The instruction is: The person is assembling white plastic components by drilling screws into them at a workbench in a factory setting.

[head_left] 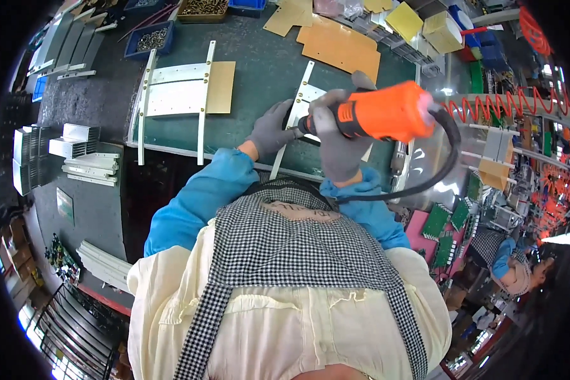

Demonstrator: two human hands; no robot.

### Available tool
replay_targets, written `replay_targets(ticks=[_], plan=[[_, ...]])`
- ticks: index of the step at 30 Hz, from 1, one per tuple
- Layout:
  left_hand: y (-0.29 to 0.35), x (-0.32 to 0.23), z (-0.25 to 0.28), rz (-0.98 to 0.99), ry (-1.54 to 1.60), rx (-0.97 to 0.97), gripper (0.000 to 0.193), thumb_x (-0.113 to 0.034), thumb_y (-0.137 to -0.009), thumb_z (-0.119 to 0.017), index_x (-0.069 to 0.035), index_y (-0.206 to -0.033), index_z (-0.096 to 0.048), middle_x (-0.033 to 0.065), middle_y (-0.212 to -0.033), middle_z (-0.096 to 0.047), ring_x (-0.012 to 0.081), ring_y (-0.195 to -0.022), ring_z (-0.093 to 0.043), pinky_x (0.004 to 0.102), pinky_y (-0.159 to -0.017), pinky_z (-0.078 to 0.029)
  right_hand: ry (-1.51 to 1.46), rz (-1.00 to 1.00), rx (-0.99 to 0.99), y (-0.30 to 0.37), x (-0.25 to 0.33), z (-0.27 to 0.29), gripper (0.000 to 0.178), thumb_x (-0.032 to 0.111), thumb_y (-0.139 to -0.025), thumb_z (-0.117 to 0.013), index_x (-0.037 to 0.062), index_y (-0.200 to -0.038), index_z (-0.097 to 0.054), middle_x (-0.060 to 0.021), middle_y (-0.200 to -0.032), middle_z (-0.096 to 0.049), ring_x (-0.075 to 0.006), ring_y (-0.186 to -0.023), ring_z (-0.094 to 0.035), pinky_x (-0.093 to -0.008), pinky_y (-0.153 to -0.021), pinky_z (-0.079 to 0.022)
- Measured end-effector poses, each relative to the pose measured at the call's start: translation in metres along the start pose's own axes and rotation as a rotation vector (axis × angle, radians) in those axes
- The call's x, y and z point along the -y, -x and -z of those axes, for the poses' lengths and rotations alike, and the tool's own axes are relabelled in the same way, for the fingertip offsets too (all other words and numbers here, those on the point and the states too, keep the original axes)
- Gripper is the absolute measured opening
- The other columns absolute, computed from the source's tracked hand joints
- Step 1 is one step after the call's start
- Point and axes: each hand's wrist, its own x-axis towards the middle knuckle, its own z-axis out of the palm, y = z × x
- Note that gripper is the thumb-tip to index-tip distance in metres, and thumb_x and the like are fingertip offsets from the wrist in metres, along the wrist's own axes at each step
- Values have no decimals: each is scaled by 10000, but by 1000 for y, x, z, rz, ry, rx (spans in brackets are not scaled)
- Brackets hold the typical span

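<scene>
My right hand (339, 142), in a grey glove, grips an orange electric screwdriver (386, 113). The tool lies nearly level, its tip pointing left, and a black cord (418, 189) trails from its rear. My left hand (271, 132), gloved too, is closed at the screwdriver's tip, beside a white metal rail (280, 158). What its fingertips pinch is too small to make out. Under both hands lies a white panel (309, 94) with the rail across it, partly hidden by the gloves and tool. Left of them, a similar panel (177, 90) lies fastened across two white rails.
Blue bin (151, 40) and brown bin (202, 9) of small metal fasteners stand at the back. Tan sheets (341, 47) lie on the green bench (247, 47). Stacked metal parts (76, 142) sit left. A red coiled hose (506, 107) hangs right; a co-worker (513, 266) is lower right.
</scene>
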Motion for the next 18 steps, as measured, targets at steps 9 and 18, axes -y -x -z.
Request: replay_targets(ticks=[9, 18], plan=[[-4, -6, 4, 70, 49, 62, 915, -470, -749, -772, -83, -1478, -376, 191, -1451, -461, 377, -1312, -482, 426, -1078, -412, 106, -137, -58, -12, 4, -14, 610, -57, -760, -687, -45, -1309, -421, -41, -845, -632, -106, -703, -602, -260, -662, -522], [-10, 27, -15, -136, 66, 24, 969, -459, -725, -810, -97, -1491, -338, 189, -1479, -439, 379, -1364, -428, 444, -1102, -394, 166, 69, 169, -5, -22, -18, 616, -105, -777, -668, -21, -1317, -385, -45, -834, -646, -128, -678, -633, -281, -598, -536]])
